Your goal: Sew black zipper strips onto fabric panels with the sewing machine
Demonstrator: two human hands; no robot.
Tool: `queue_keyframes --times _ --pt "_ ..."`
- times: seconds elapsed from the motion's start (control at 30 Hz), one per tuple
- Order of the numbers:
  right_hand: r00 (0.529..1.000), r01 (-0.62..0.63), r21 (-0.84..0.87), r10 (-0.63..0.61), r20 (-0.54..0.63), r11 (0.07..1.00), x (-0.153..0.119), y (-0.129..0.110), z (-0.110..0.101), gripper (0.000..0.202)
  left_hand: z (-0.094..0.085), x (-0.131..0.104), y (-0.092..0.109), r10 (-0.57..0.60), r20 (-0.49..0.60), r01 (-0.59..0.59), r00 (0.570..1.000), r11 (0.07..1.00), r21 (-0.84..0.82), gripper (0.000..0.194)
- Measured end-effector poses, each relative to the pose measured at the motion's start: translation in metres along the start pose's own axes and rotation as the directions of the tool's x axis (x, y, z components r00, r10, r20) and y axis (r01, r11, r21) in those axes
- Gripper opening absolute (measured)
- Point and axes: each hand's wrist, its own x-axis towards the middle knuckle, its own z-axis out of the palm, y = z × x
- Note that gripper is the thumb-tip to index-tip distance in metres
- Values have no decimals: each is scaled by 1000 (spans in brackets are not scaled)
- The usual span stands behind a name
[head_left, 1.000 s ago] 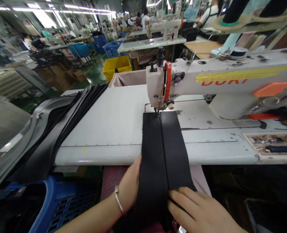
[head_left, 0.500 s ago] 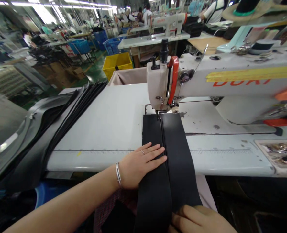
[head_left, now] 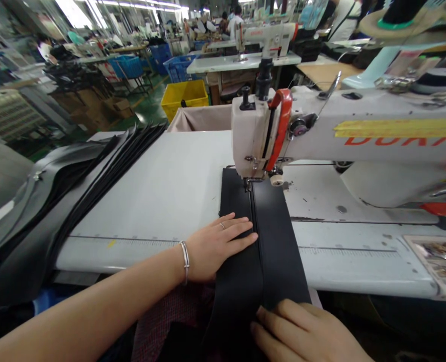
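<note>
Black material (head_left: 281, 241): under sewing machine (head_left: 247, 125), reaching past near table edge. Left hand (head_left: 213, 249): spread flat atop. Right hand (head_left: 307, 332): curled at nearer part; cannot tell whether pinching. Apparent step: guiding; further feed calls for straight alignment.

We're looking out from the wearer's head, close above the near edge of the counter (head_left: 162, 191), angled forward and down; the sewing machine (head_left: 264, 130) sits close at centre-right, the workshop stretches away at the top, and this single view shares nothing.
</note>
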Motion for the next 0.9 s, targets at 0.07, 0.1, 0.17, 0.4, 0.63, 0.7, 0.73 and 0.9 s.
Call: queue_keyframes --times 0.07,0.1,0.17,0.4,0.63,0.7,0.73,0.9 --pt "1000 0 5 0 -4 1000 3 5 -1 31 -1 2 -5 4 -21 -4 1000 1000 0 76" --pt "1000 5 4 -5 -3 1000 4 8 -2 32 -1 3 -8 8 -31 -8 999 1000 2 74" --pt "1000 14 7 -14 19 1000 8 13 -5 34 -2 6 -13 21 -39 -21 999 1000 14 73" --pt "997 -12 26 10 78 1000 17 30 -7 38 -5 13 -30 7 -35 -5 999 998 61 68" --pt "992 -82 26 79 97 996 25 40 -2 33 -5 16 -40 4 -42 -1 999 997 79 75" --pt "991 -106 29 104 85 994 27 42 -2 31 -6 16 -41 2 -32 1 999 997 72 79" --pt "990 -116 31 113 83 993 27 43 -1 29 -7 16 -42 1 -31 1 1000 998 66 81" --pt "984 -152 14 150 98 988 26 47 1 27 -9 17 -43 -1 -30 2 1000 999 33 86"
